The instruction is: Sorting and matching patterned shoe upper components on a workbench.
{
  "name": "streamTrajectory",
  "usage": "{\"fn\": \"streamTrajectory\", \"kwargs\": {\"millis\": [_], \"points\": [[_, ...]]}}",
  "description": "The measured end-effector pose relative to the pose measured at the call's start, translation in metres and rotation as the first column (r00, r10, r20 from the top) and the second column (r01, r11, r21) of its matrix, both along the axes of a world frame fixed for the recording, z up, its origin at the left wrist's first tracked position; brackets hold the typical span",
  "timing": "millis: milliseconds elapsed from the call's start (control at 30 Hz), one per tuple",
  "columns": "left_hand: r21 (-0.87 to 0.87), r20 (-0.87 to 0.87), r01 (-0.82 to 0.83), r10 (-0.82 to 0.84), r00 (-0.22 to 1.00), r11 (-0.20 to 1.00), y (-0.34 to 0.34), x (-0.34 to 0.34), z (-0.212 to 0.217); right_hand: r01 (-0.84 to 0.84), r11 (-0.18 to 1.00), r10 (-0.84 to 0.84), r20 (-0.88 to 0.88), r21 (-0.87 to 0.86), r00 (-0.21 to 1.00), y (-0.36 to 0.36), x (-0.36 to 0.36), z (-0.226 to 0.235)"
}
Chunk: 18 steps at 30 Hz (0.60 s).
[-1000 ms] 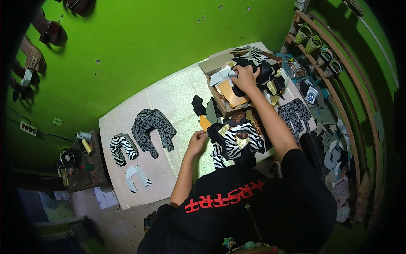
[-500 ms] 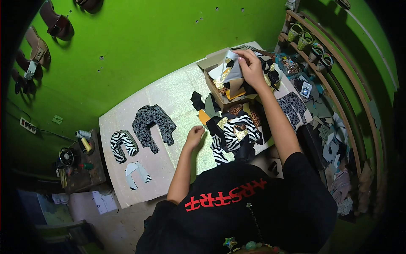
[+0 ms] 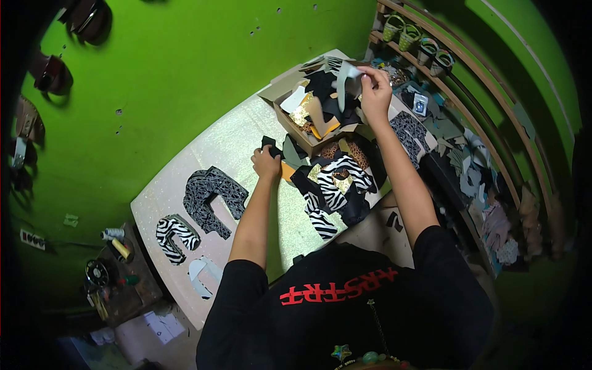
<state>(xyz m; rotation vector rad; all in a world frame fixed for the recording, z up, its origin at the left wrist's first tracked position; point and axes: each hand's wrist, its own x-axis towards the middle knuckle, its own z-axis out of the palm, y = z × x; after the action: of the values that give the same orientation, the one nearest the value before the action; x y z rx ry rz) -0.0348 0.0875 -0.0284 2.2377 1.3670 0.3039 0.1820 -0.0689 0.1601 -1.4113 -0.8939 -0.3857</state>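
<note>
Pinched in my right hand (image 3: 375, 94) is a pale grey curved piece of material (image 3: 343, 85), held up over an open cardboard box (image 3: 295, 131). The box is full of black, gold, tan, orange and zebra-print scraps. My left hand (image 3: 266, 163) rests at the left of the scrap pile, fingers apart, with its fingertips at a small black scrap (image 3: 271, 145). Beside it lie an olive-green piece (image 3: 293, 151) and an orange one (image 3: 287, 171). Zebra-print pieces (image 3: 336, 185) and leopard-print pieces (image 3: 357, 154) overlap in front of the box.
On the table's left stand stacks of U-shaped pieces, grey patterned (image 3: 213, 194) and zebra-print (image 3: 176, 237), near pale U-shaped pieces (image 3: 205, 274). A wooden rack (image 3: 456, 80) holds sandals (image 3: 410, 38) at right. Scraps (image 3: 472, 169) are heaped below it. Thread spools (image 3: 120, 250) stand at left.
My right hand has raised the pale grey piece from among the scraps in the box. My left hand has reached forward to the black scrap. The view has shifted.
</note>
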Motion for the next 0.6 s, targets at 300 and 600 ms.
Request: {"fn": "streamTrajectory", "kwargs": {"millis": [300,600], "points": [[0.063,0.27,-0.076,0.056,0.961,0.995,0.025,-0.021,-0.027,-0.226,0.973,0.208,-0.275,-0.036,0.939,-0.032,-0.045,-0.022],[-0.408,0.763,0.077,0.293,0.576,0.91,0.007,-0.022,0.01,-0.558,0.537,0.14,-0.585,-0.633,0.799,-0.067,-0.046,-0.126]]}}
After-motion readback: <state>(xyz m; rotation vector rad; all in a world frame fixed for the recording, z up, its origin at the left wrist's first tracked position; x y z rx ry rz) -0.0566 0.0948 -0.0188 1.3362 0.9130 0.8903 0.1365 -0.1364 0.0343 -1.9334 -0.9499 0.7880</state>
